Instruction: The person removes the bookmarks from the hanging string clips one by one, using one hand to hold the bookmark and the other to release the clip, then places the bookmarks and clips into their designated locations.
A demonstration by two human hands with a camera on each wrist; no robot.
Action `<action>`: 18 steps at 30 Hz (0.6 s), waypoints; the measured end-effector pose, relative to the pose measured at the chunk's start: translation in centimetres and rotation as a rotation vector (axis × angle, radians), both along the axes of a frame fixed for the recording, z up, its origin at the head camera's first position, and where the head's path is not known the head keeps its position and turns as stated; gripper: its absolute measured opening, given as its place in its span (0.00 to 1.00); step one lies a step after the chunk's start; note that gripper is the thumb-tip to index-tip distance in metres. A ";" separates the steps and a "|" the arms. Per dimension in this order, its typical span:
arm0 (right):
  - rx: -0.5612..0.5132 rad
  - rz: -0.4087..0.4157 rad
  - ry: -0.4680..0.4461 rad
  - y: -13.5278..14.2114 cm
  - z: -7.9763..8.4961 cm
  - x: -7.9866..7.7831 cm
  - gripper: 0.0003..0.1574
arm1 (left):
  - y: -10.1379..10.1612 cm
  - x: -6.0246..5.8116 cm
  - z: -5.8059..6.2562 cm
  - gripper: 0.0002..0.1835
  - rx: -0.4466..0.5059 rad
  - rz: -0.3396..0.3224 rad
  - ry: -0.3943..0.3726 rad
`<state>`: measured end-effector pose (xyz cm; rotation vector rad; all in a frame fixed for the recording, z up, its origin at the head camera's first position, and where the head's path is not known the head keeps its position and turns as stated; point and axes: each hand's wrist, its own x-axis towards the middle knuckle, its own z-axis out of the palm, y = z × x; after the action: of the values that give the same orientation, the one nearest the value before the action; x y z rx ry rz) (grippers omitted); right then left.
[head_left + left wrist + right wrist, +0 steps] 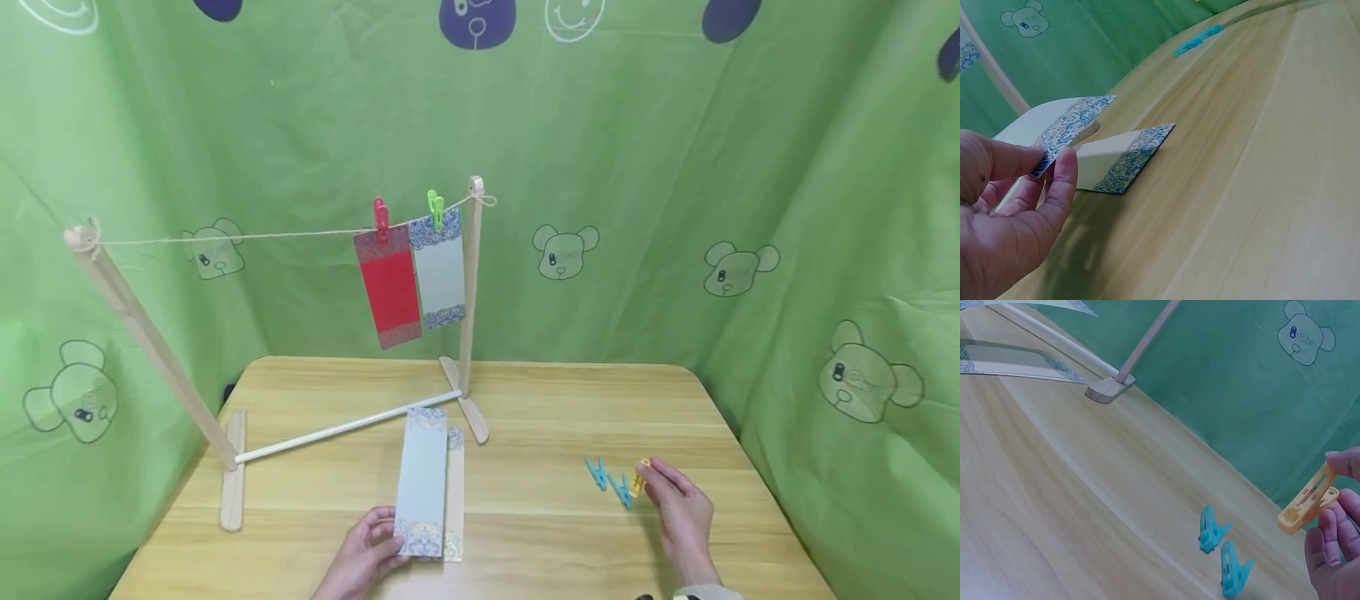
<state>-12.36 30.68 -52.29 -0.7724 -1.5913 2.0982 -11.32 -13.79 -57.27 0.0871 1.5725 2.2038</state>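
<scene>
My left hand [367, 552] pinches a light blue card [422, 483] by its lower left corner, between thumb and fingers. The card has blue patterned bands at both ends and is raised over the table in the left wrist view. Beneath it, a cream card [454, 500] with patterned ends lies on the wood, partly covered in the head view. On the right, my right hand [681, 508] pinches a yellow clothespin [1309, 500] between thumb and fingers. Two blue clothespins [1212, 531] lie on the table just left of that hand.
A wooden stand with two posts [471, 292] holds a string [300, 235] across the back left. From it hang a red card [390, 287] under a red clothespin [382, 220] and a light blue card [441, 271] under a green clothespin [436, 210]. A white rod [348, 427] joins the feet.
</scene>
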 end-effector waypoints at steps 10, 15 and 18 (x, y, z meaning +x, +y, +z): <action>-0.064 -0.074 -0.087 0.4 0.1 -0.1 0.15 | 0.3 -0.1 -0.9 0.23 0.004 -0.013 -0.023; -0.065 -0.059 -0.114 0.7 0.1 0.0 0.17 | 0.2 -0.1 -1.1 0.25 -0.003 -0.019 -0.037; -0.053 -0.057 -0.128 0.7 -0.1 0.0 0.17 | 0.2 0.0 -1.1 0.26 -0.004 -0.019 -0.048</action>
<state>-12.32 31.37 -52.35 -0.9765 -1.5634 2.0955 -11.35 -13.60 -58.33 0.0475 1.5440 2.1716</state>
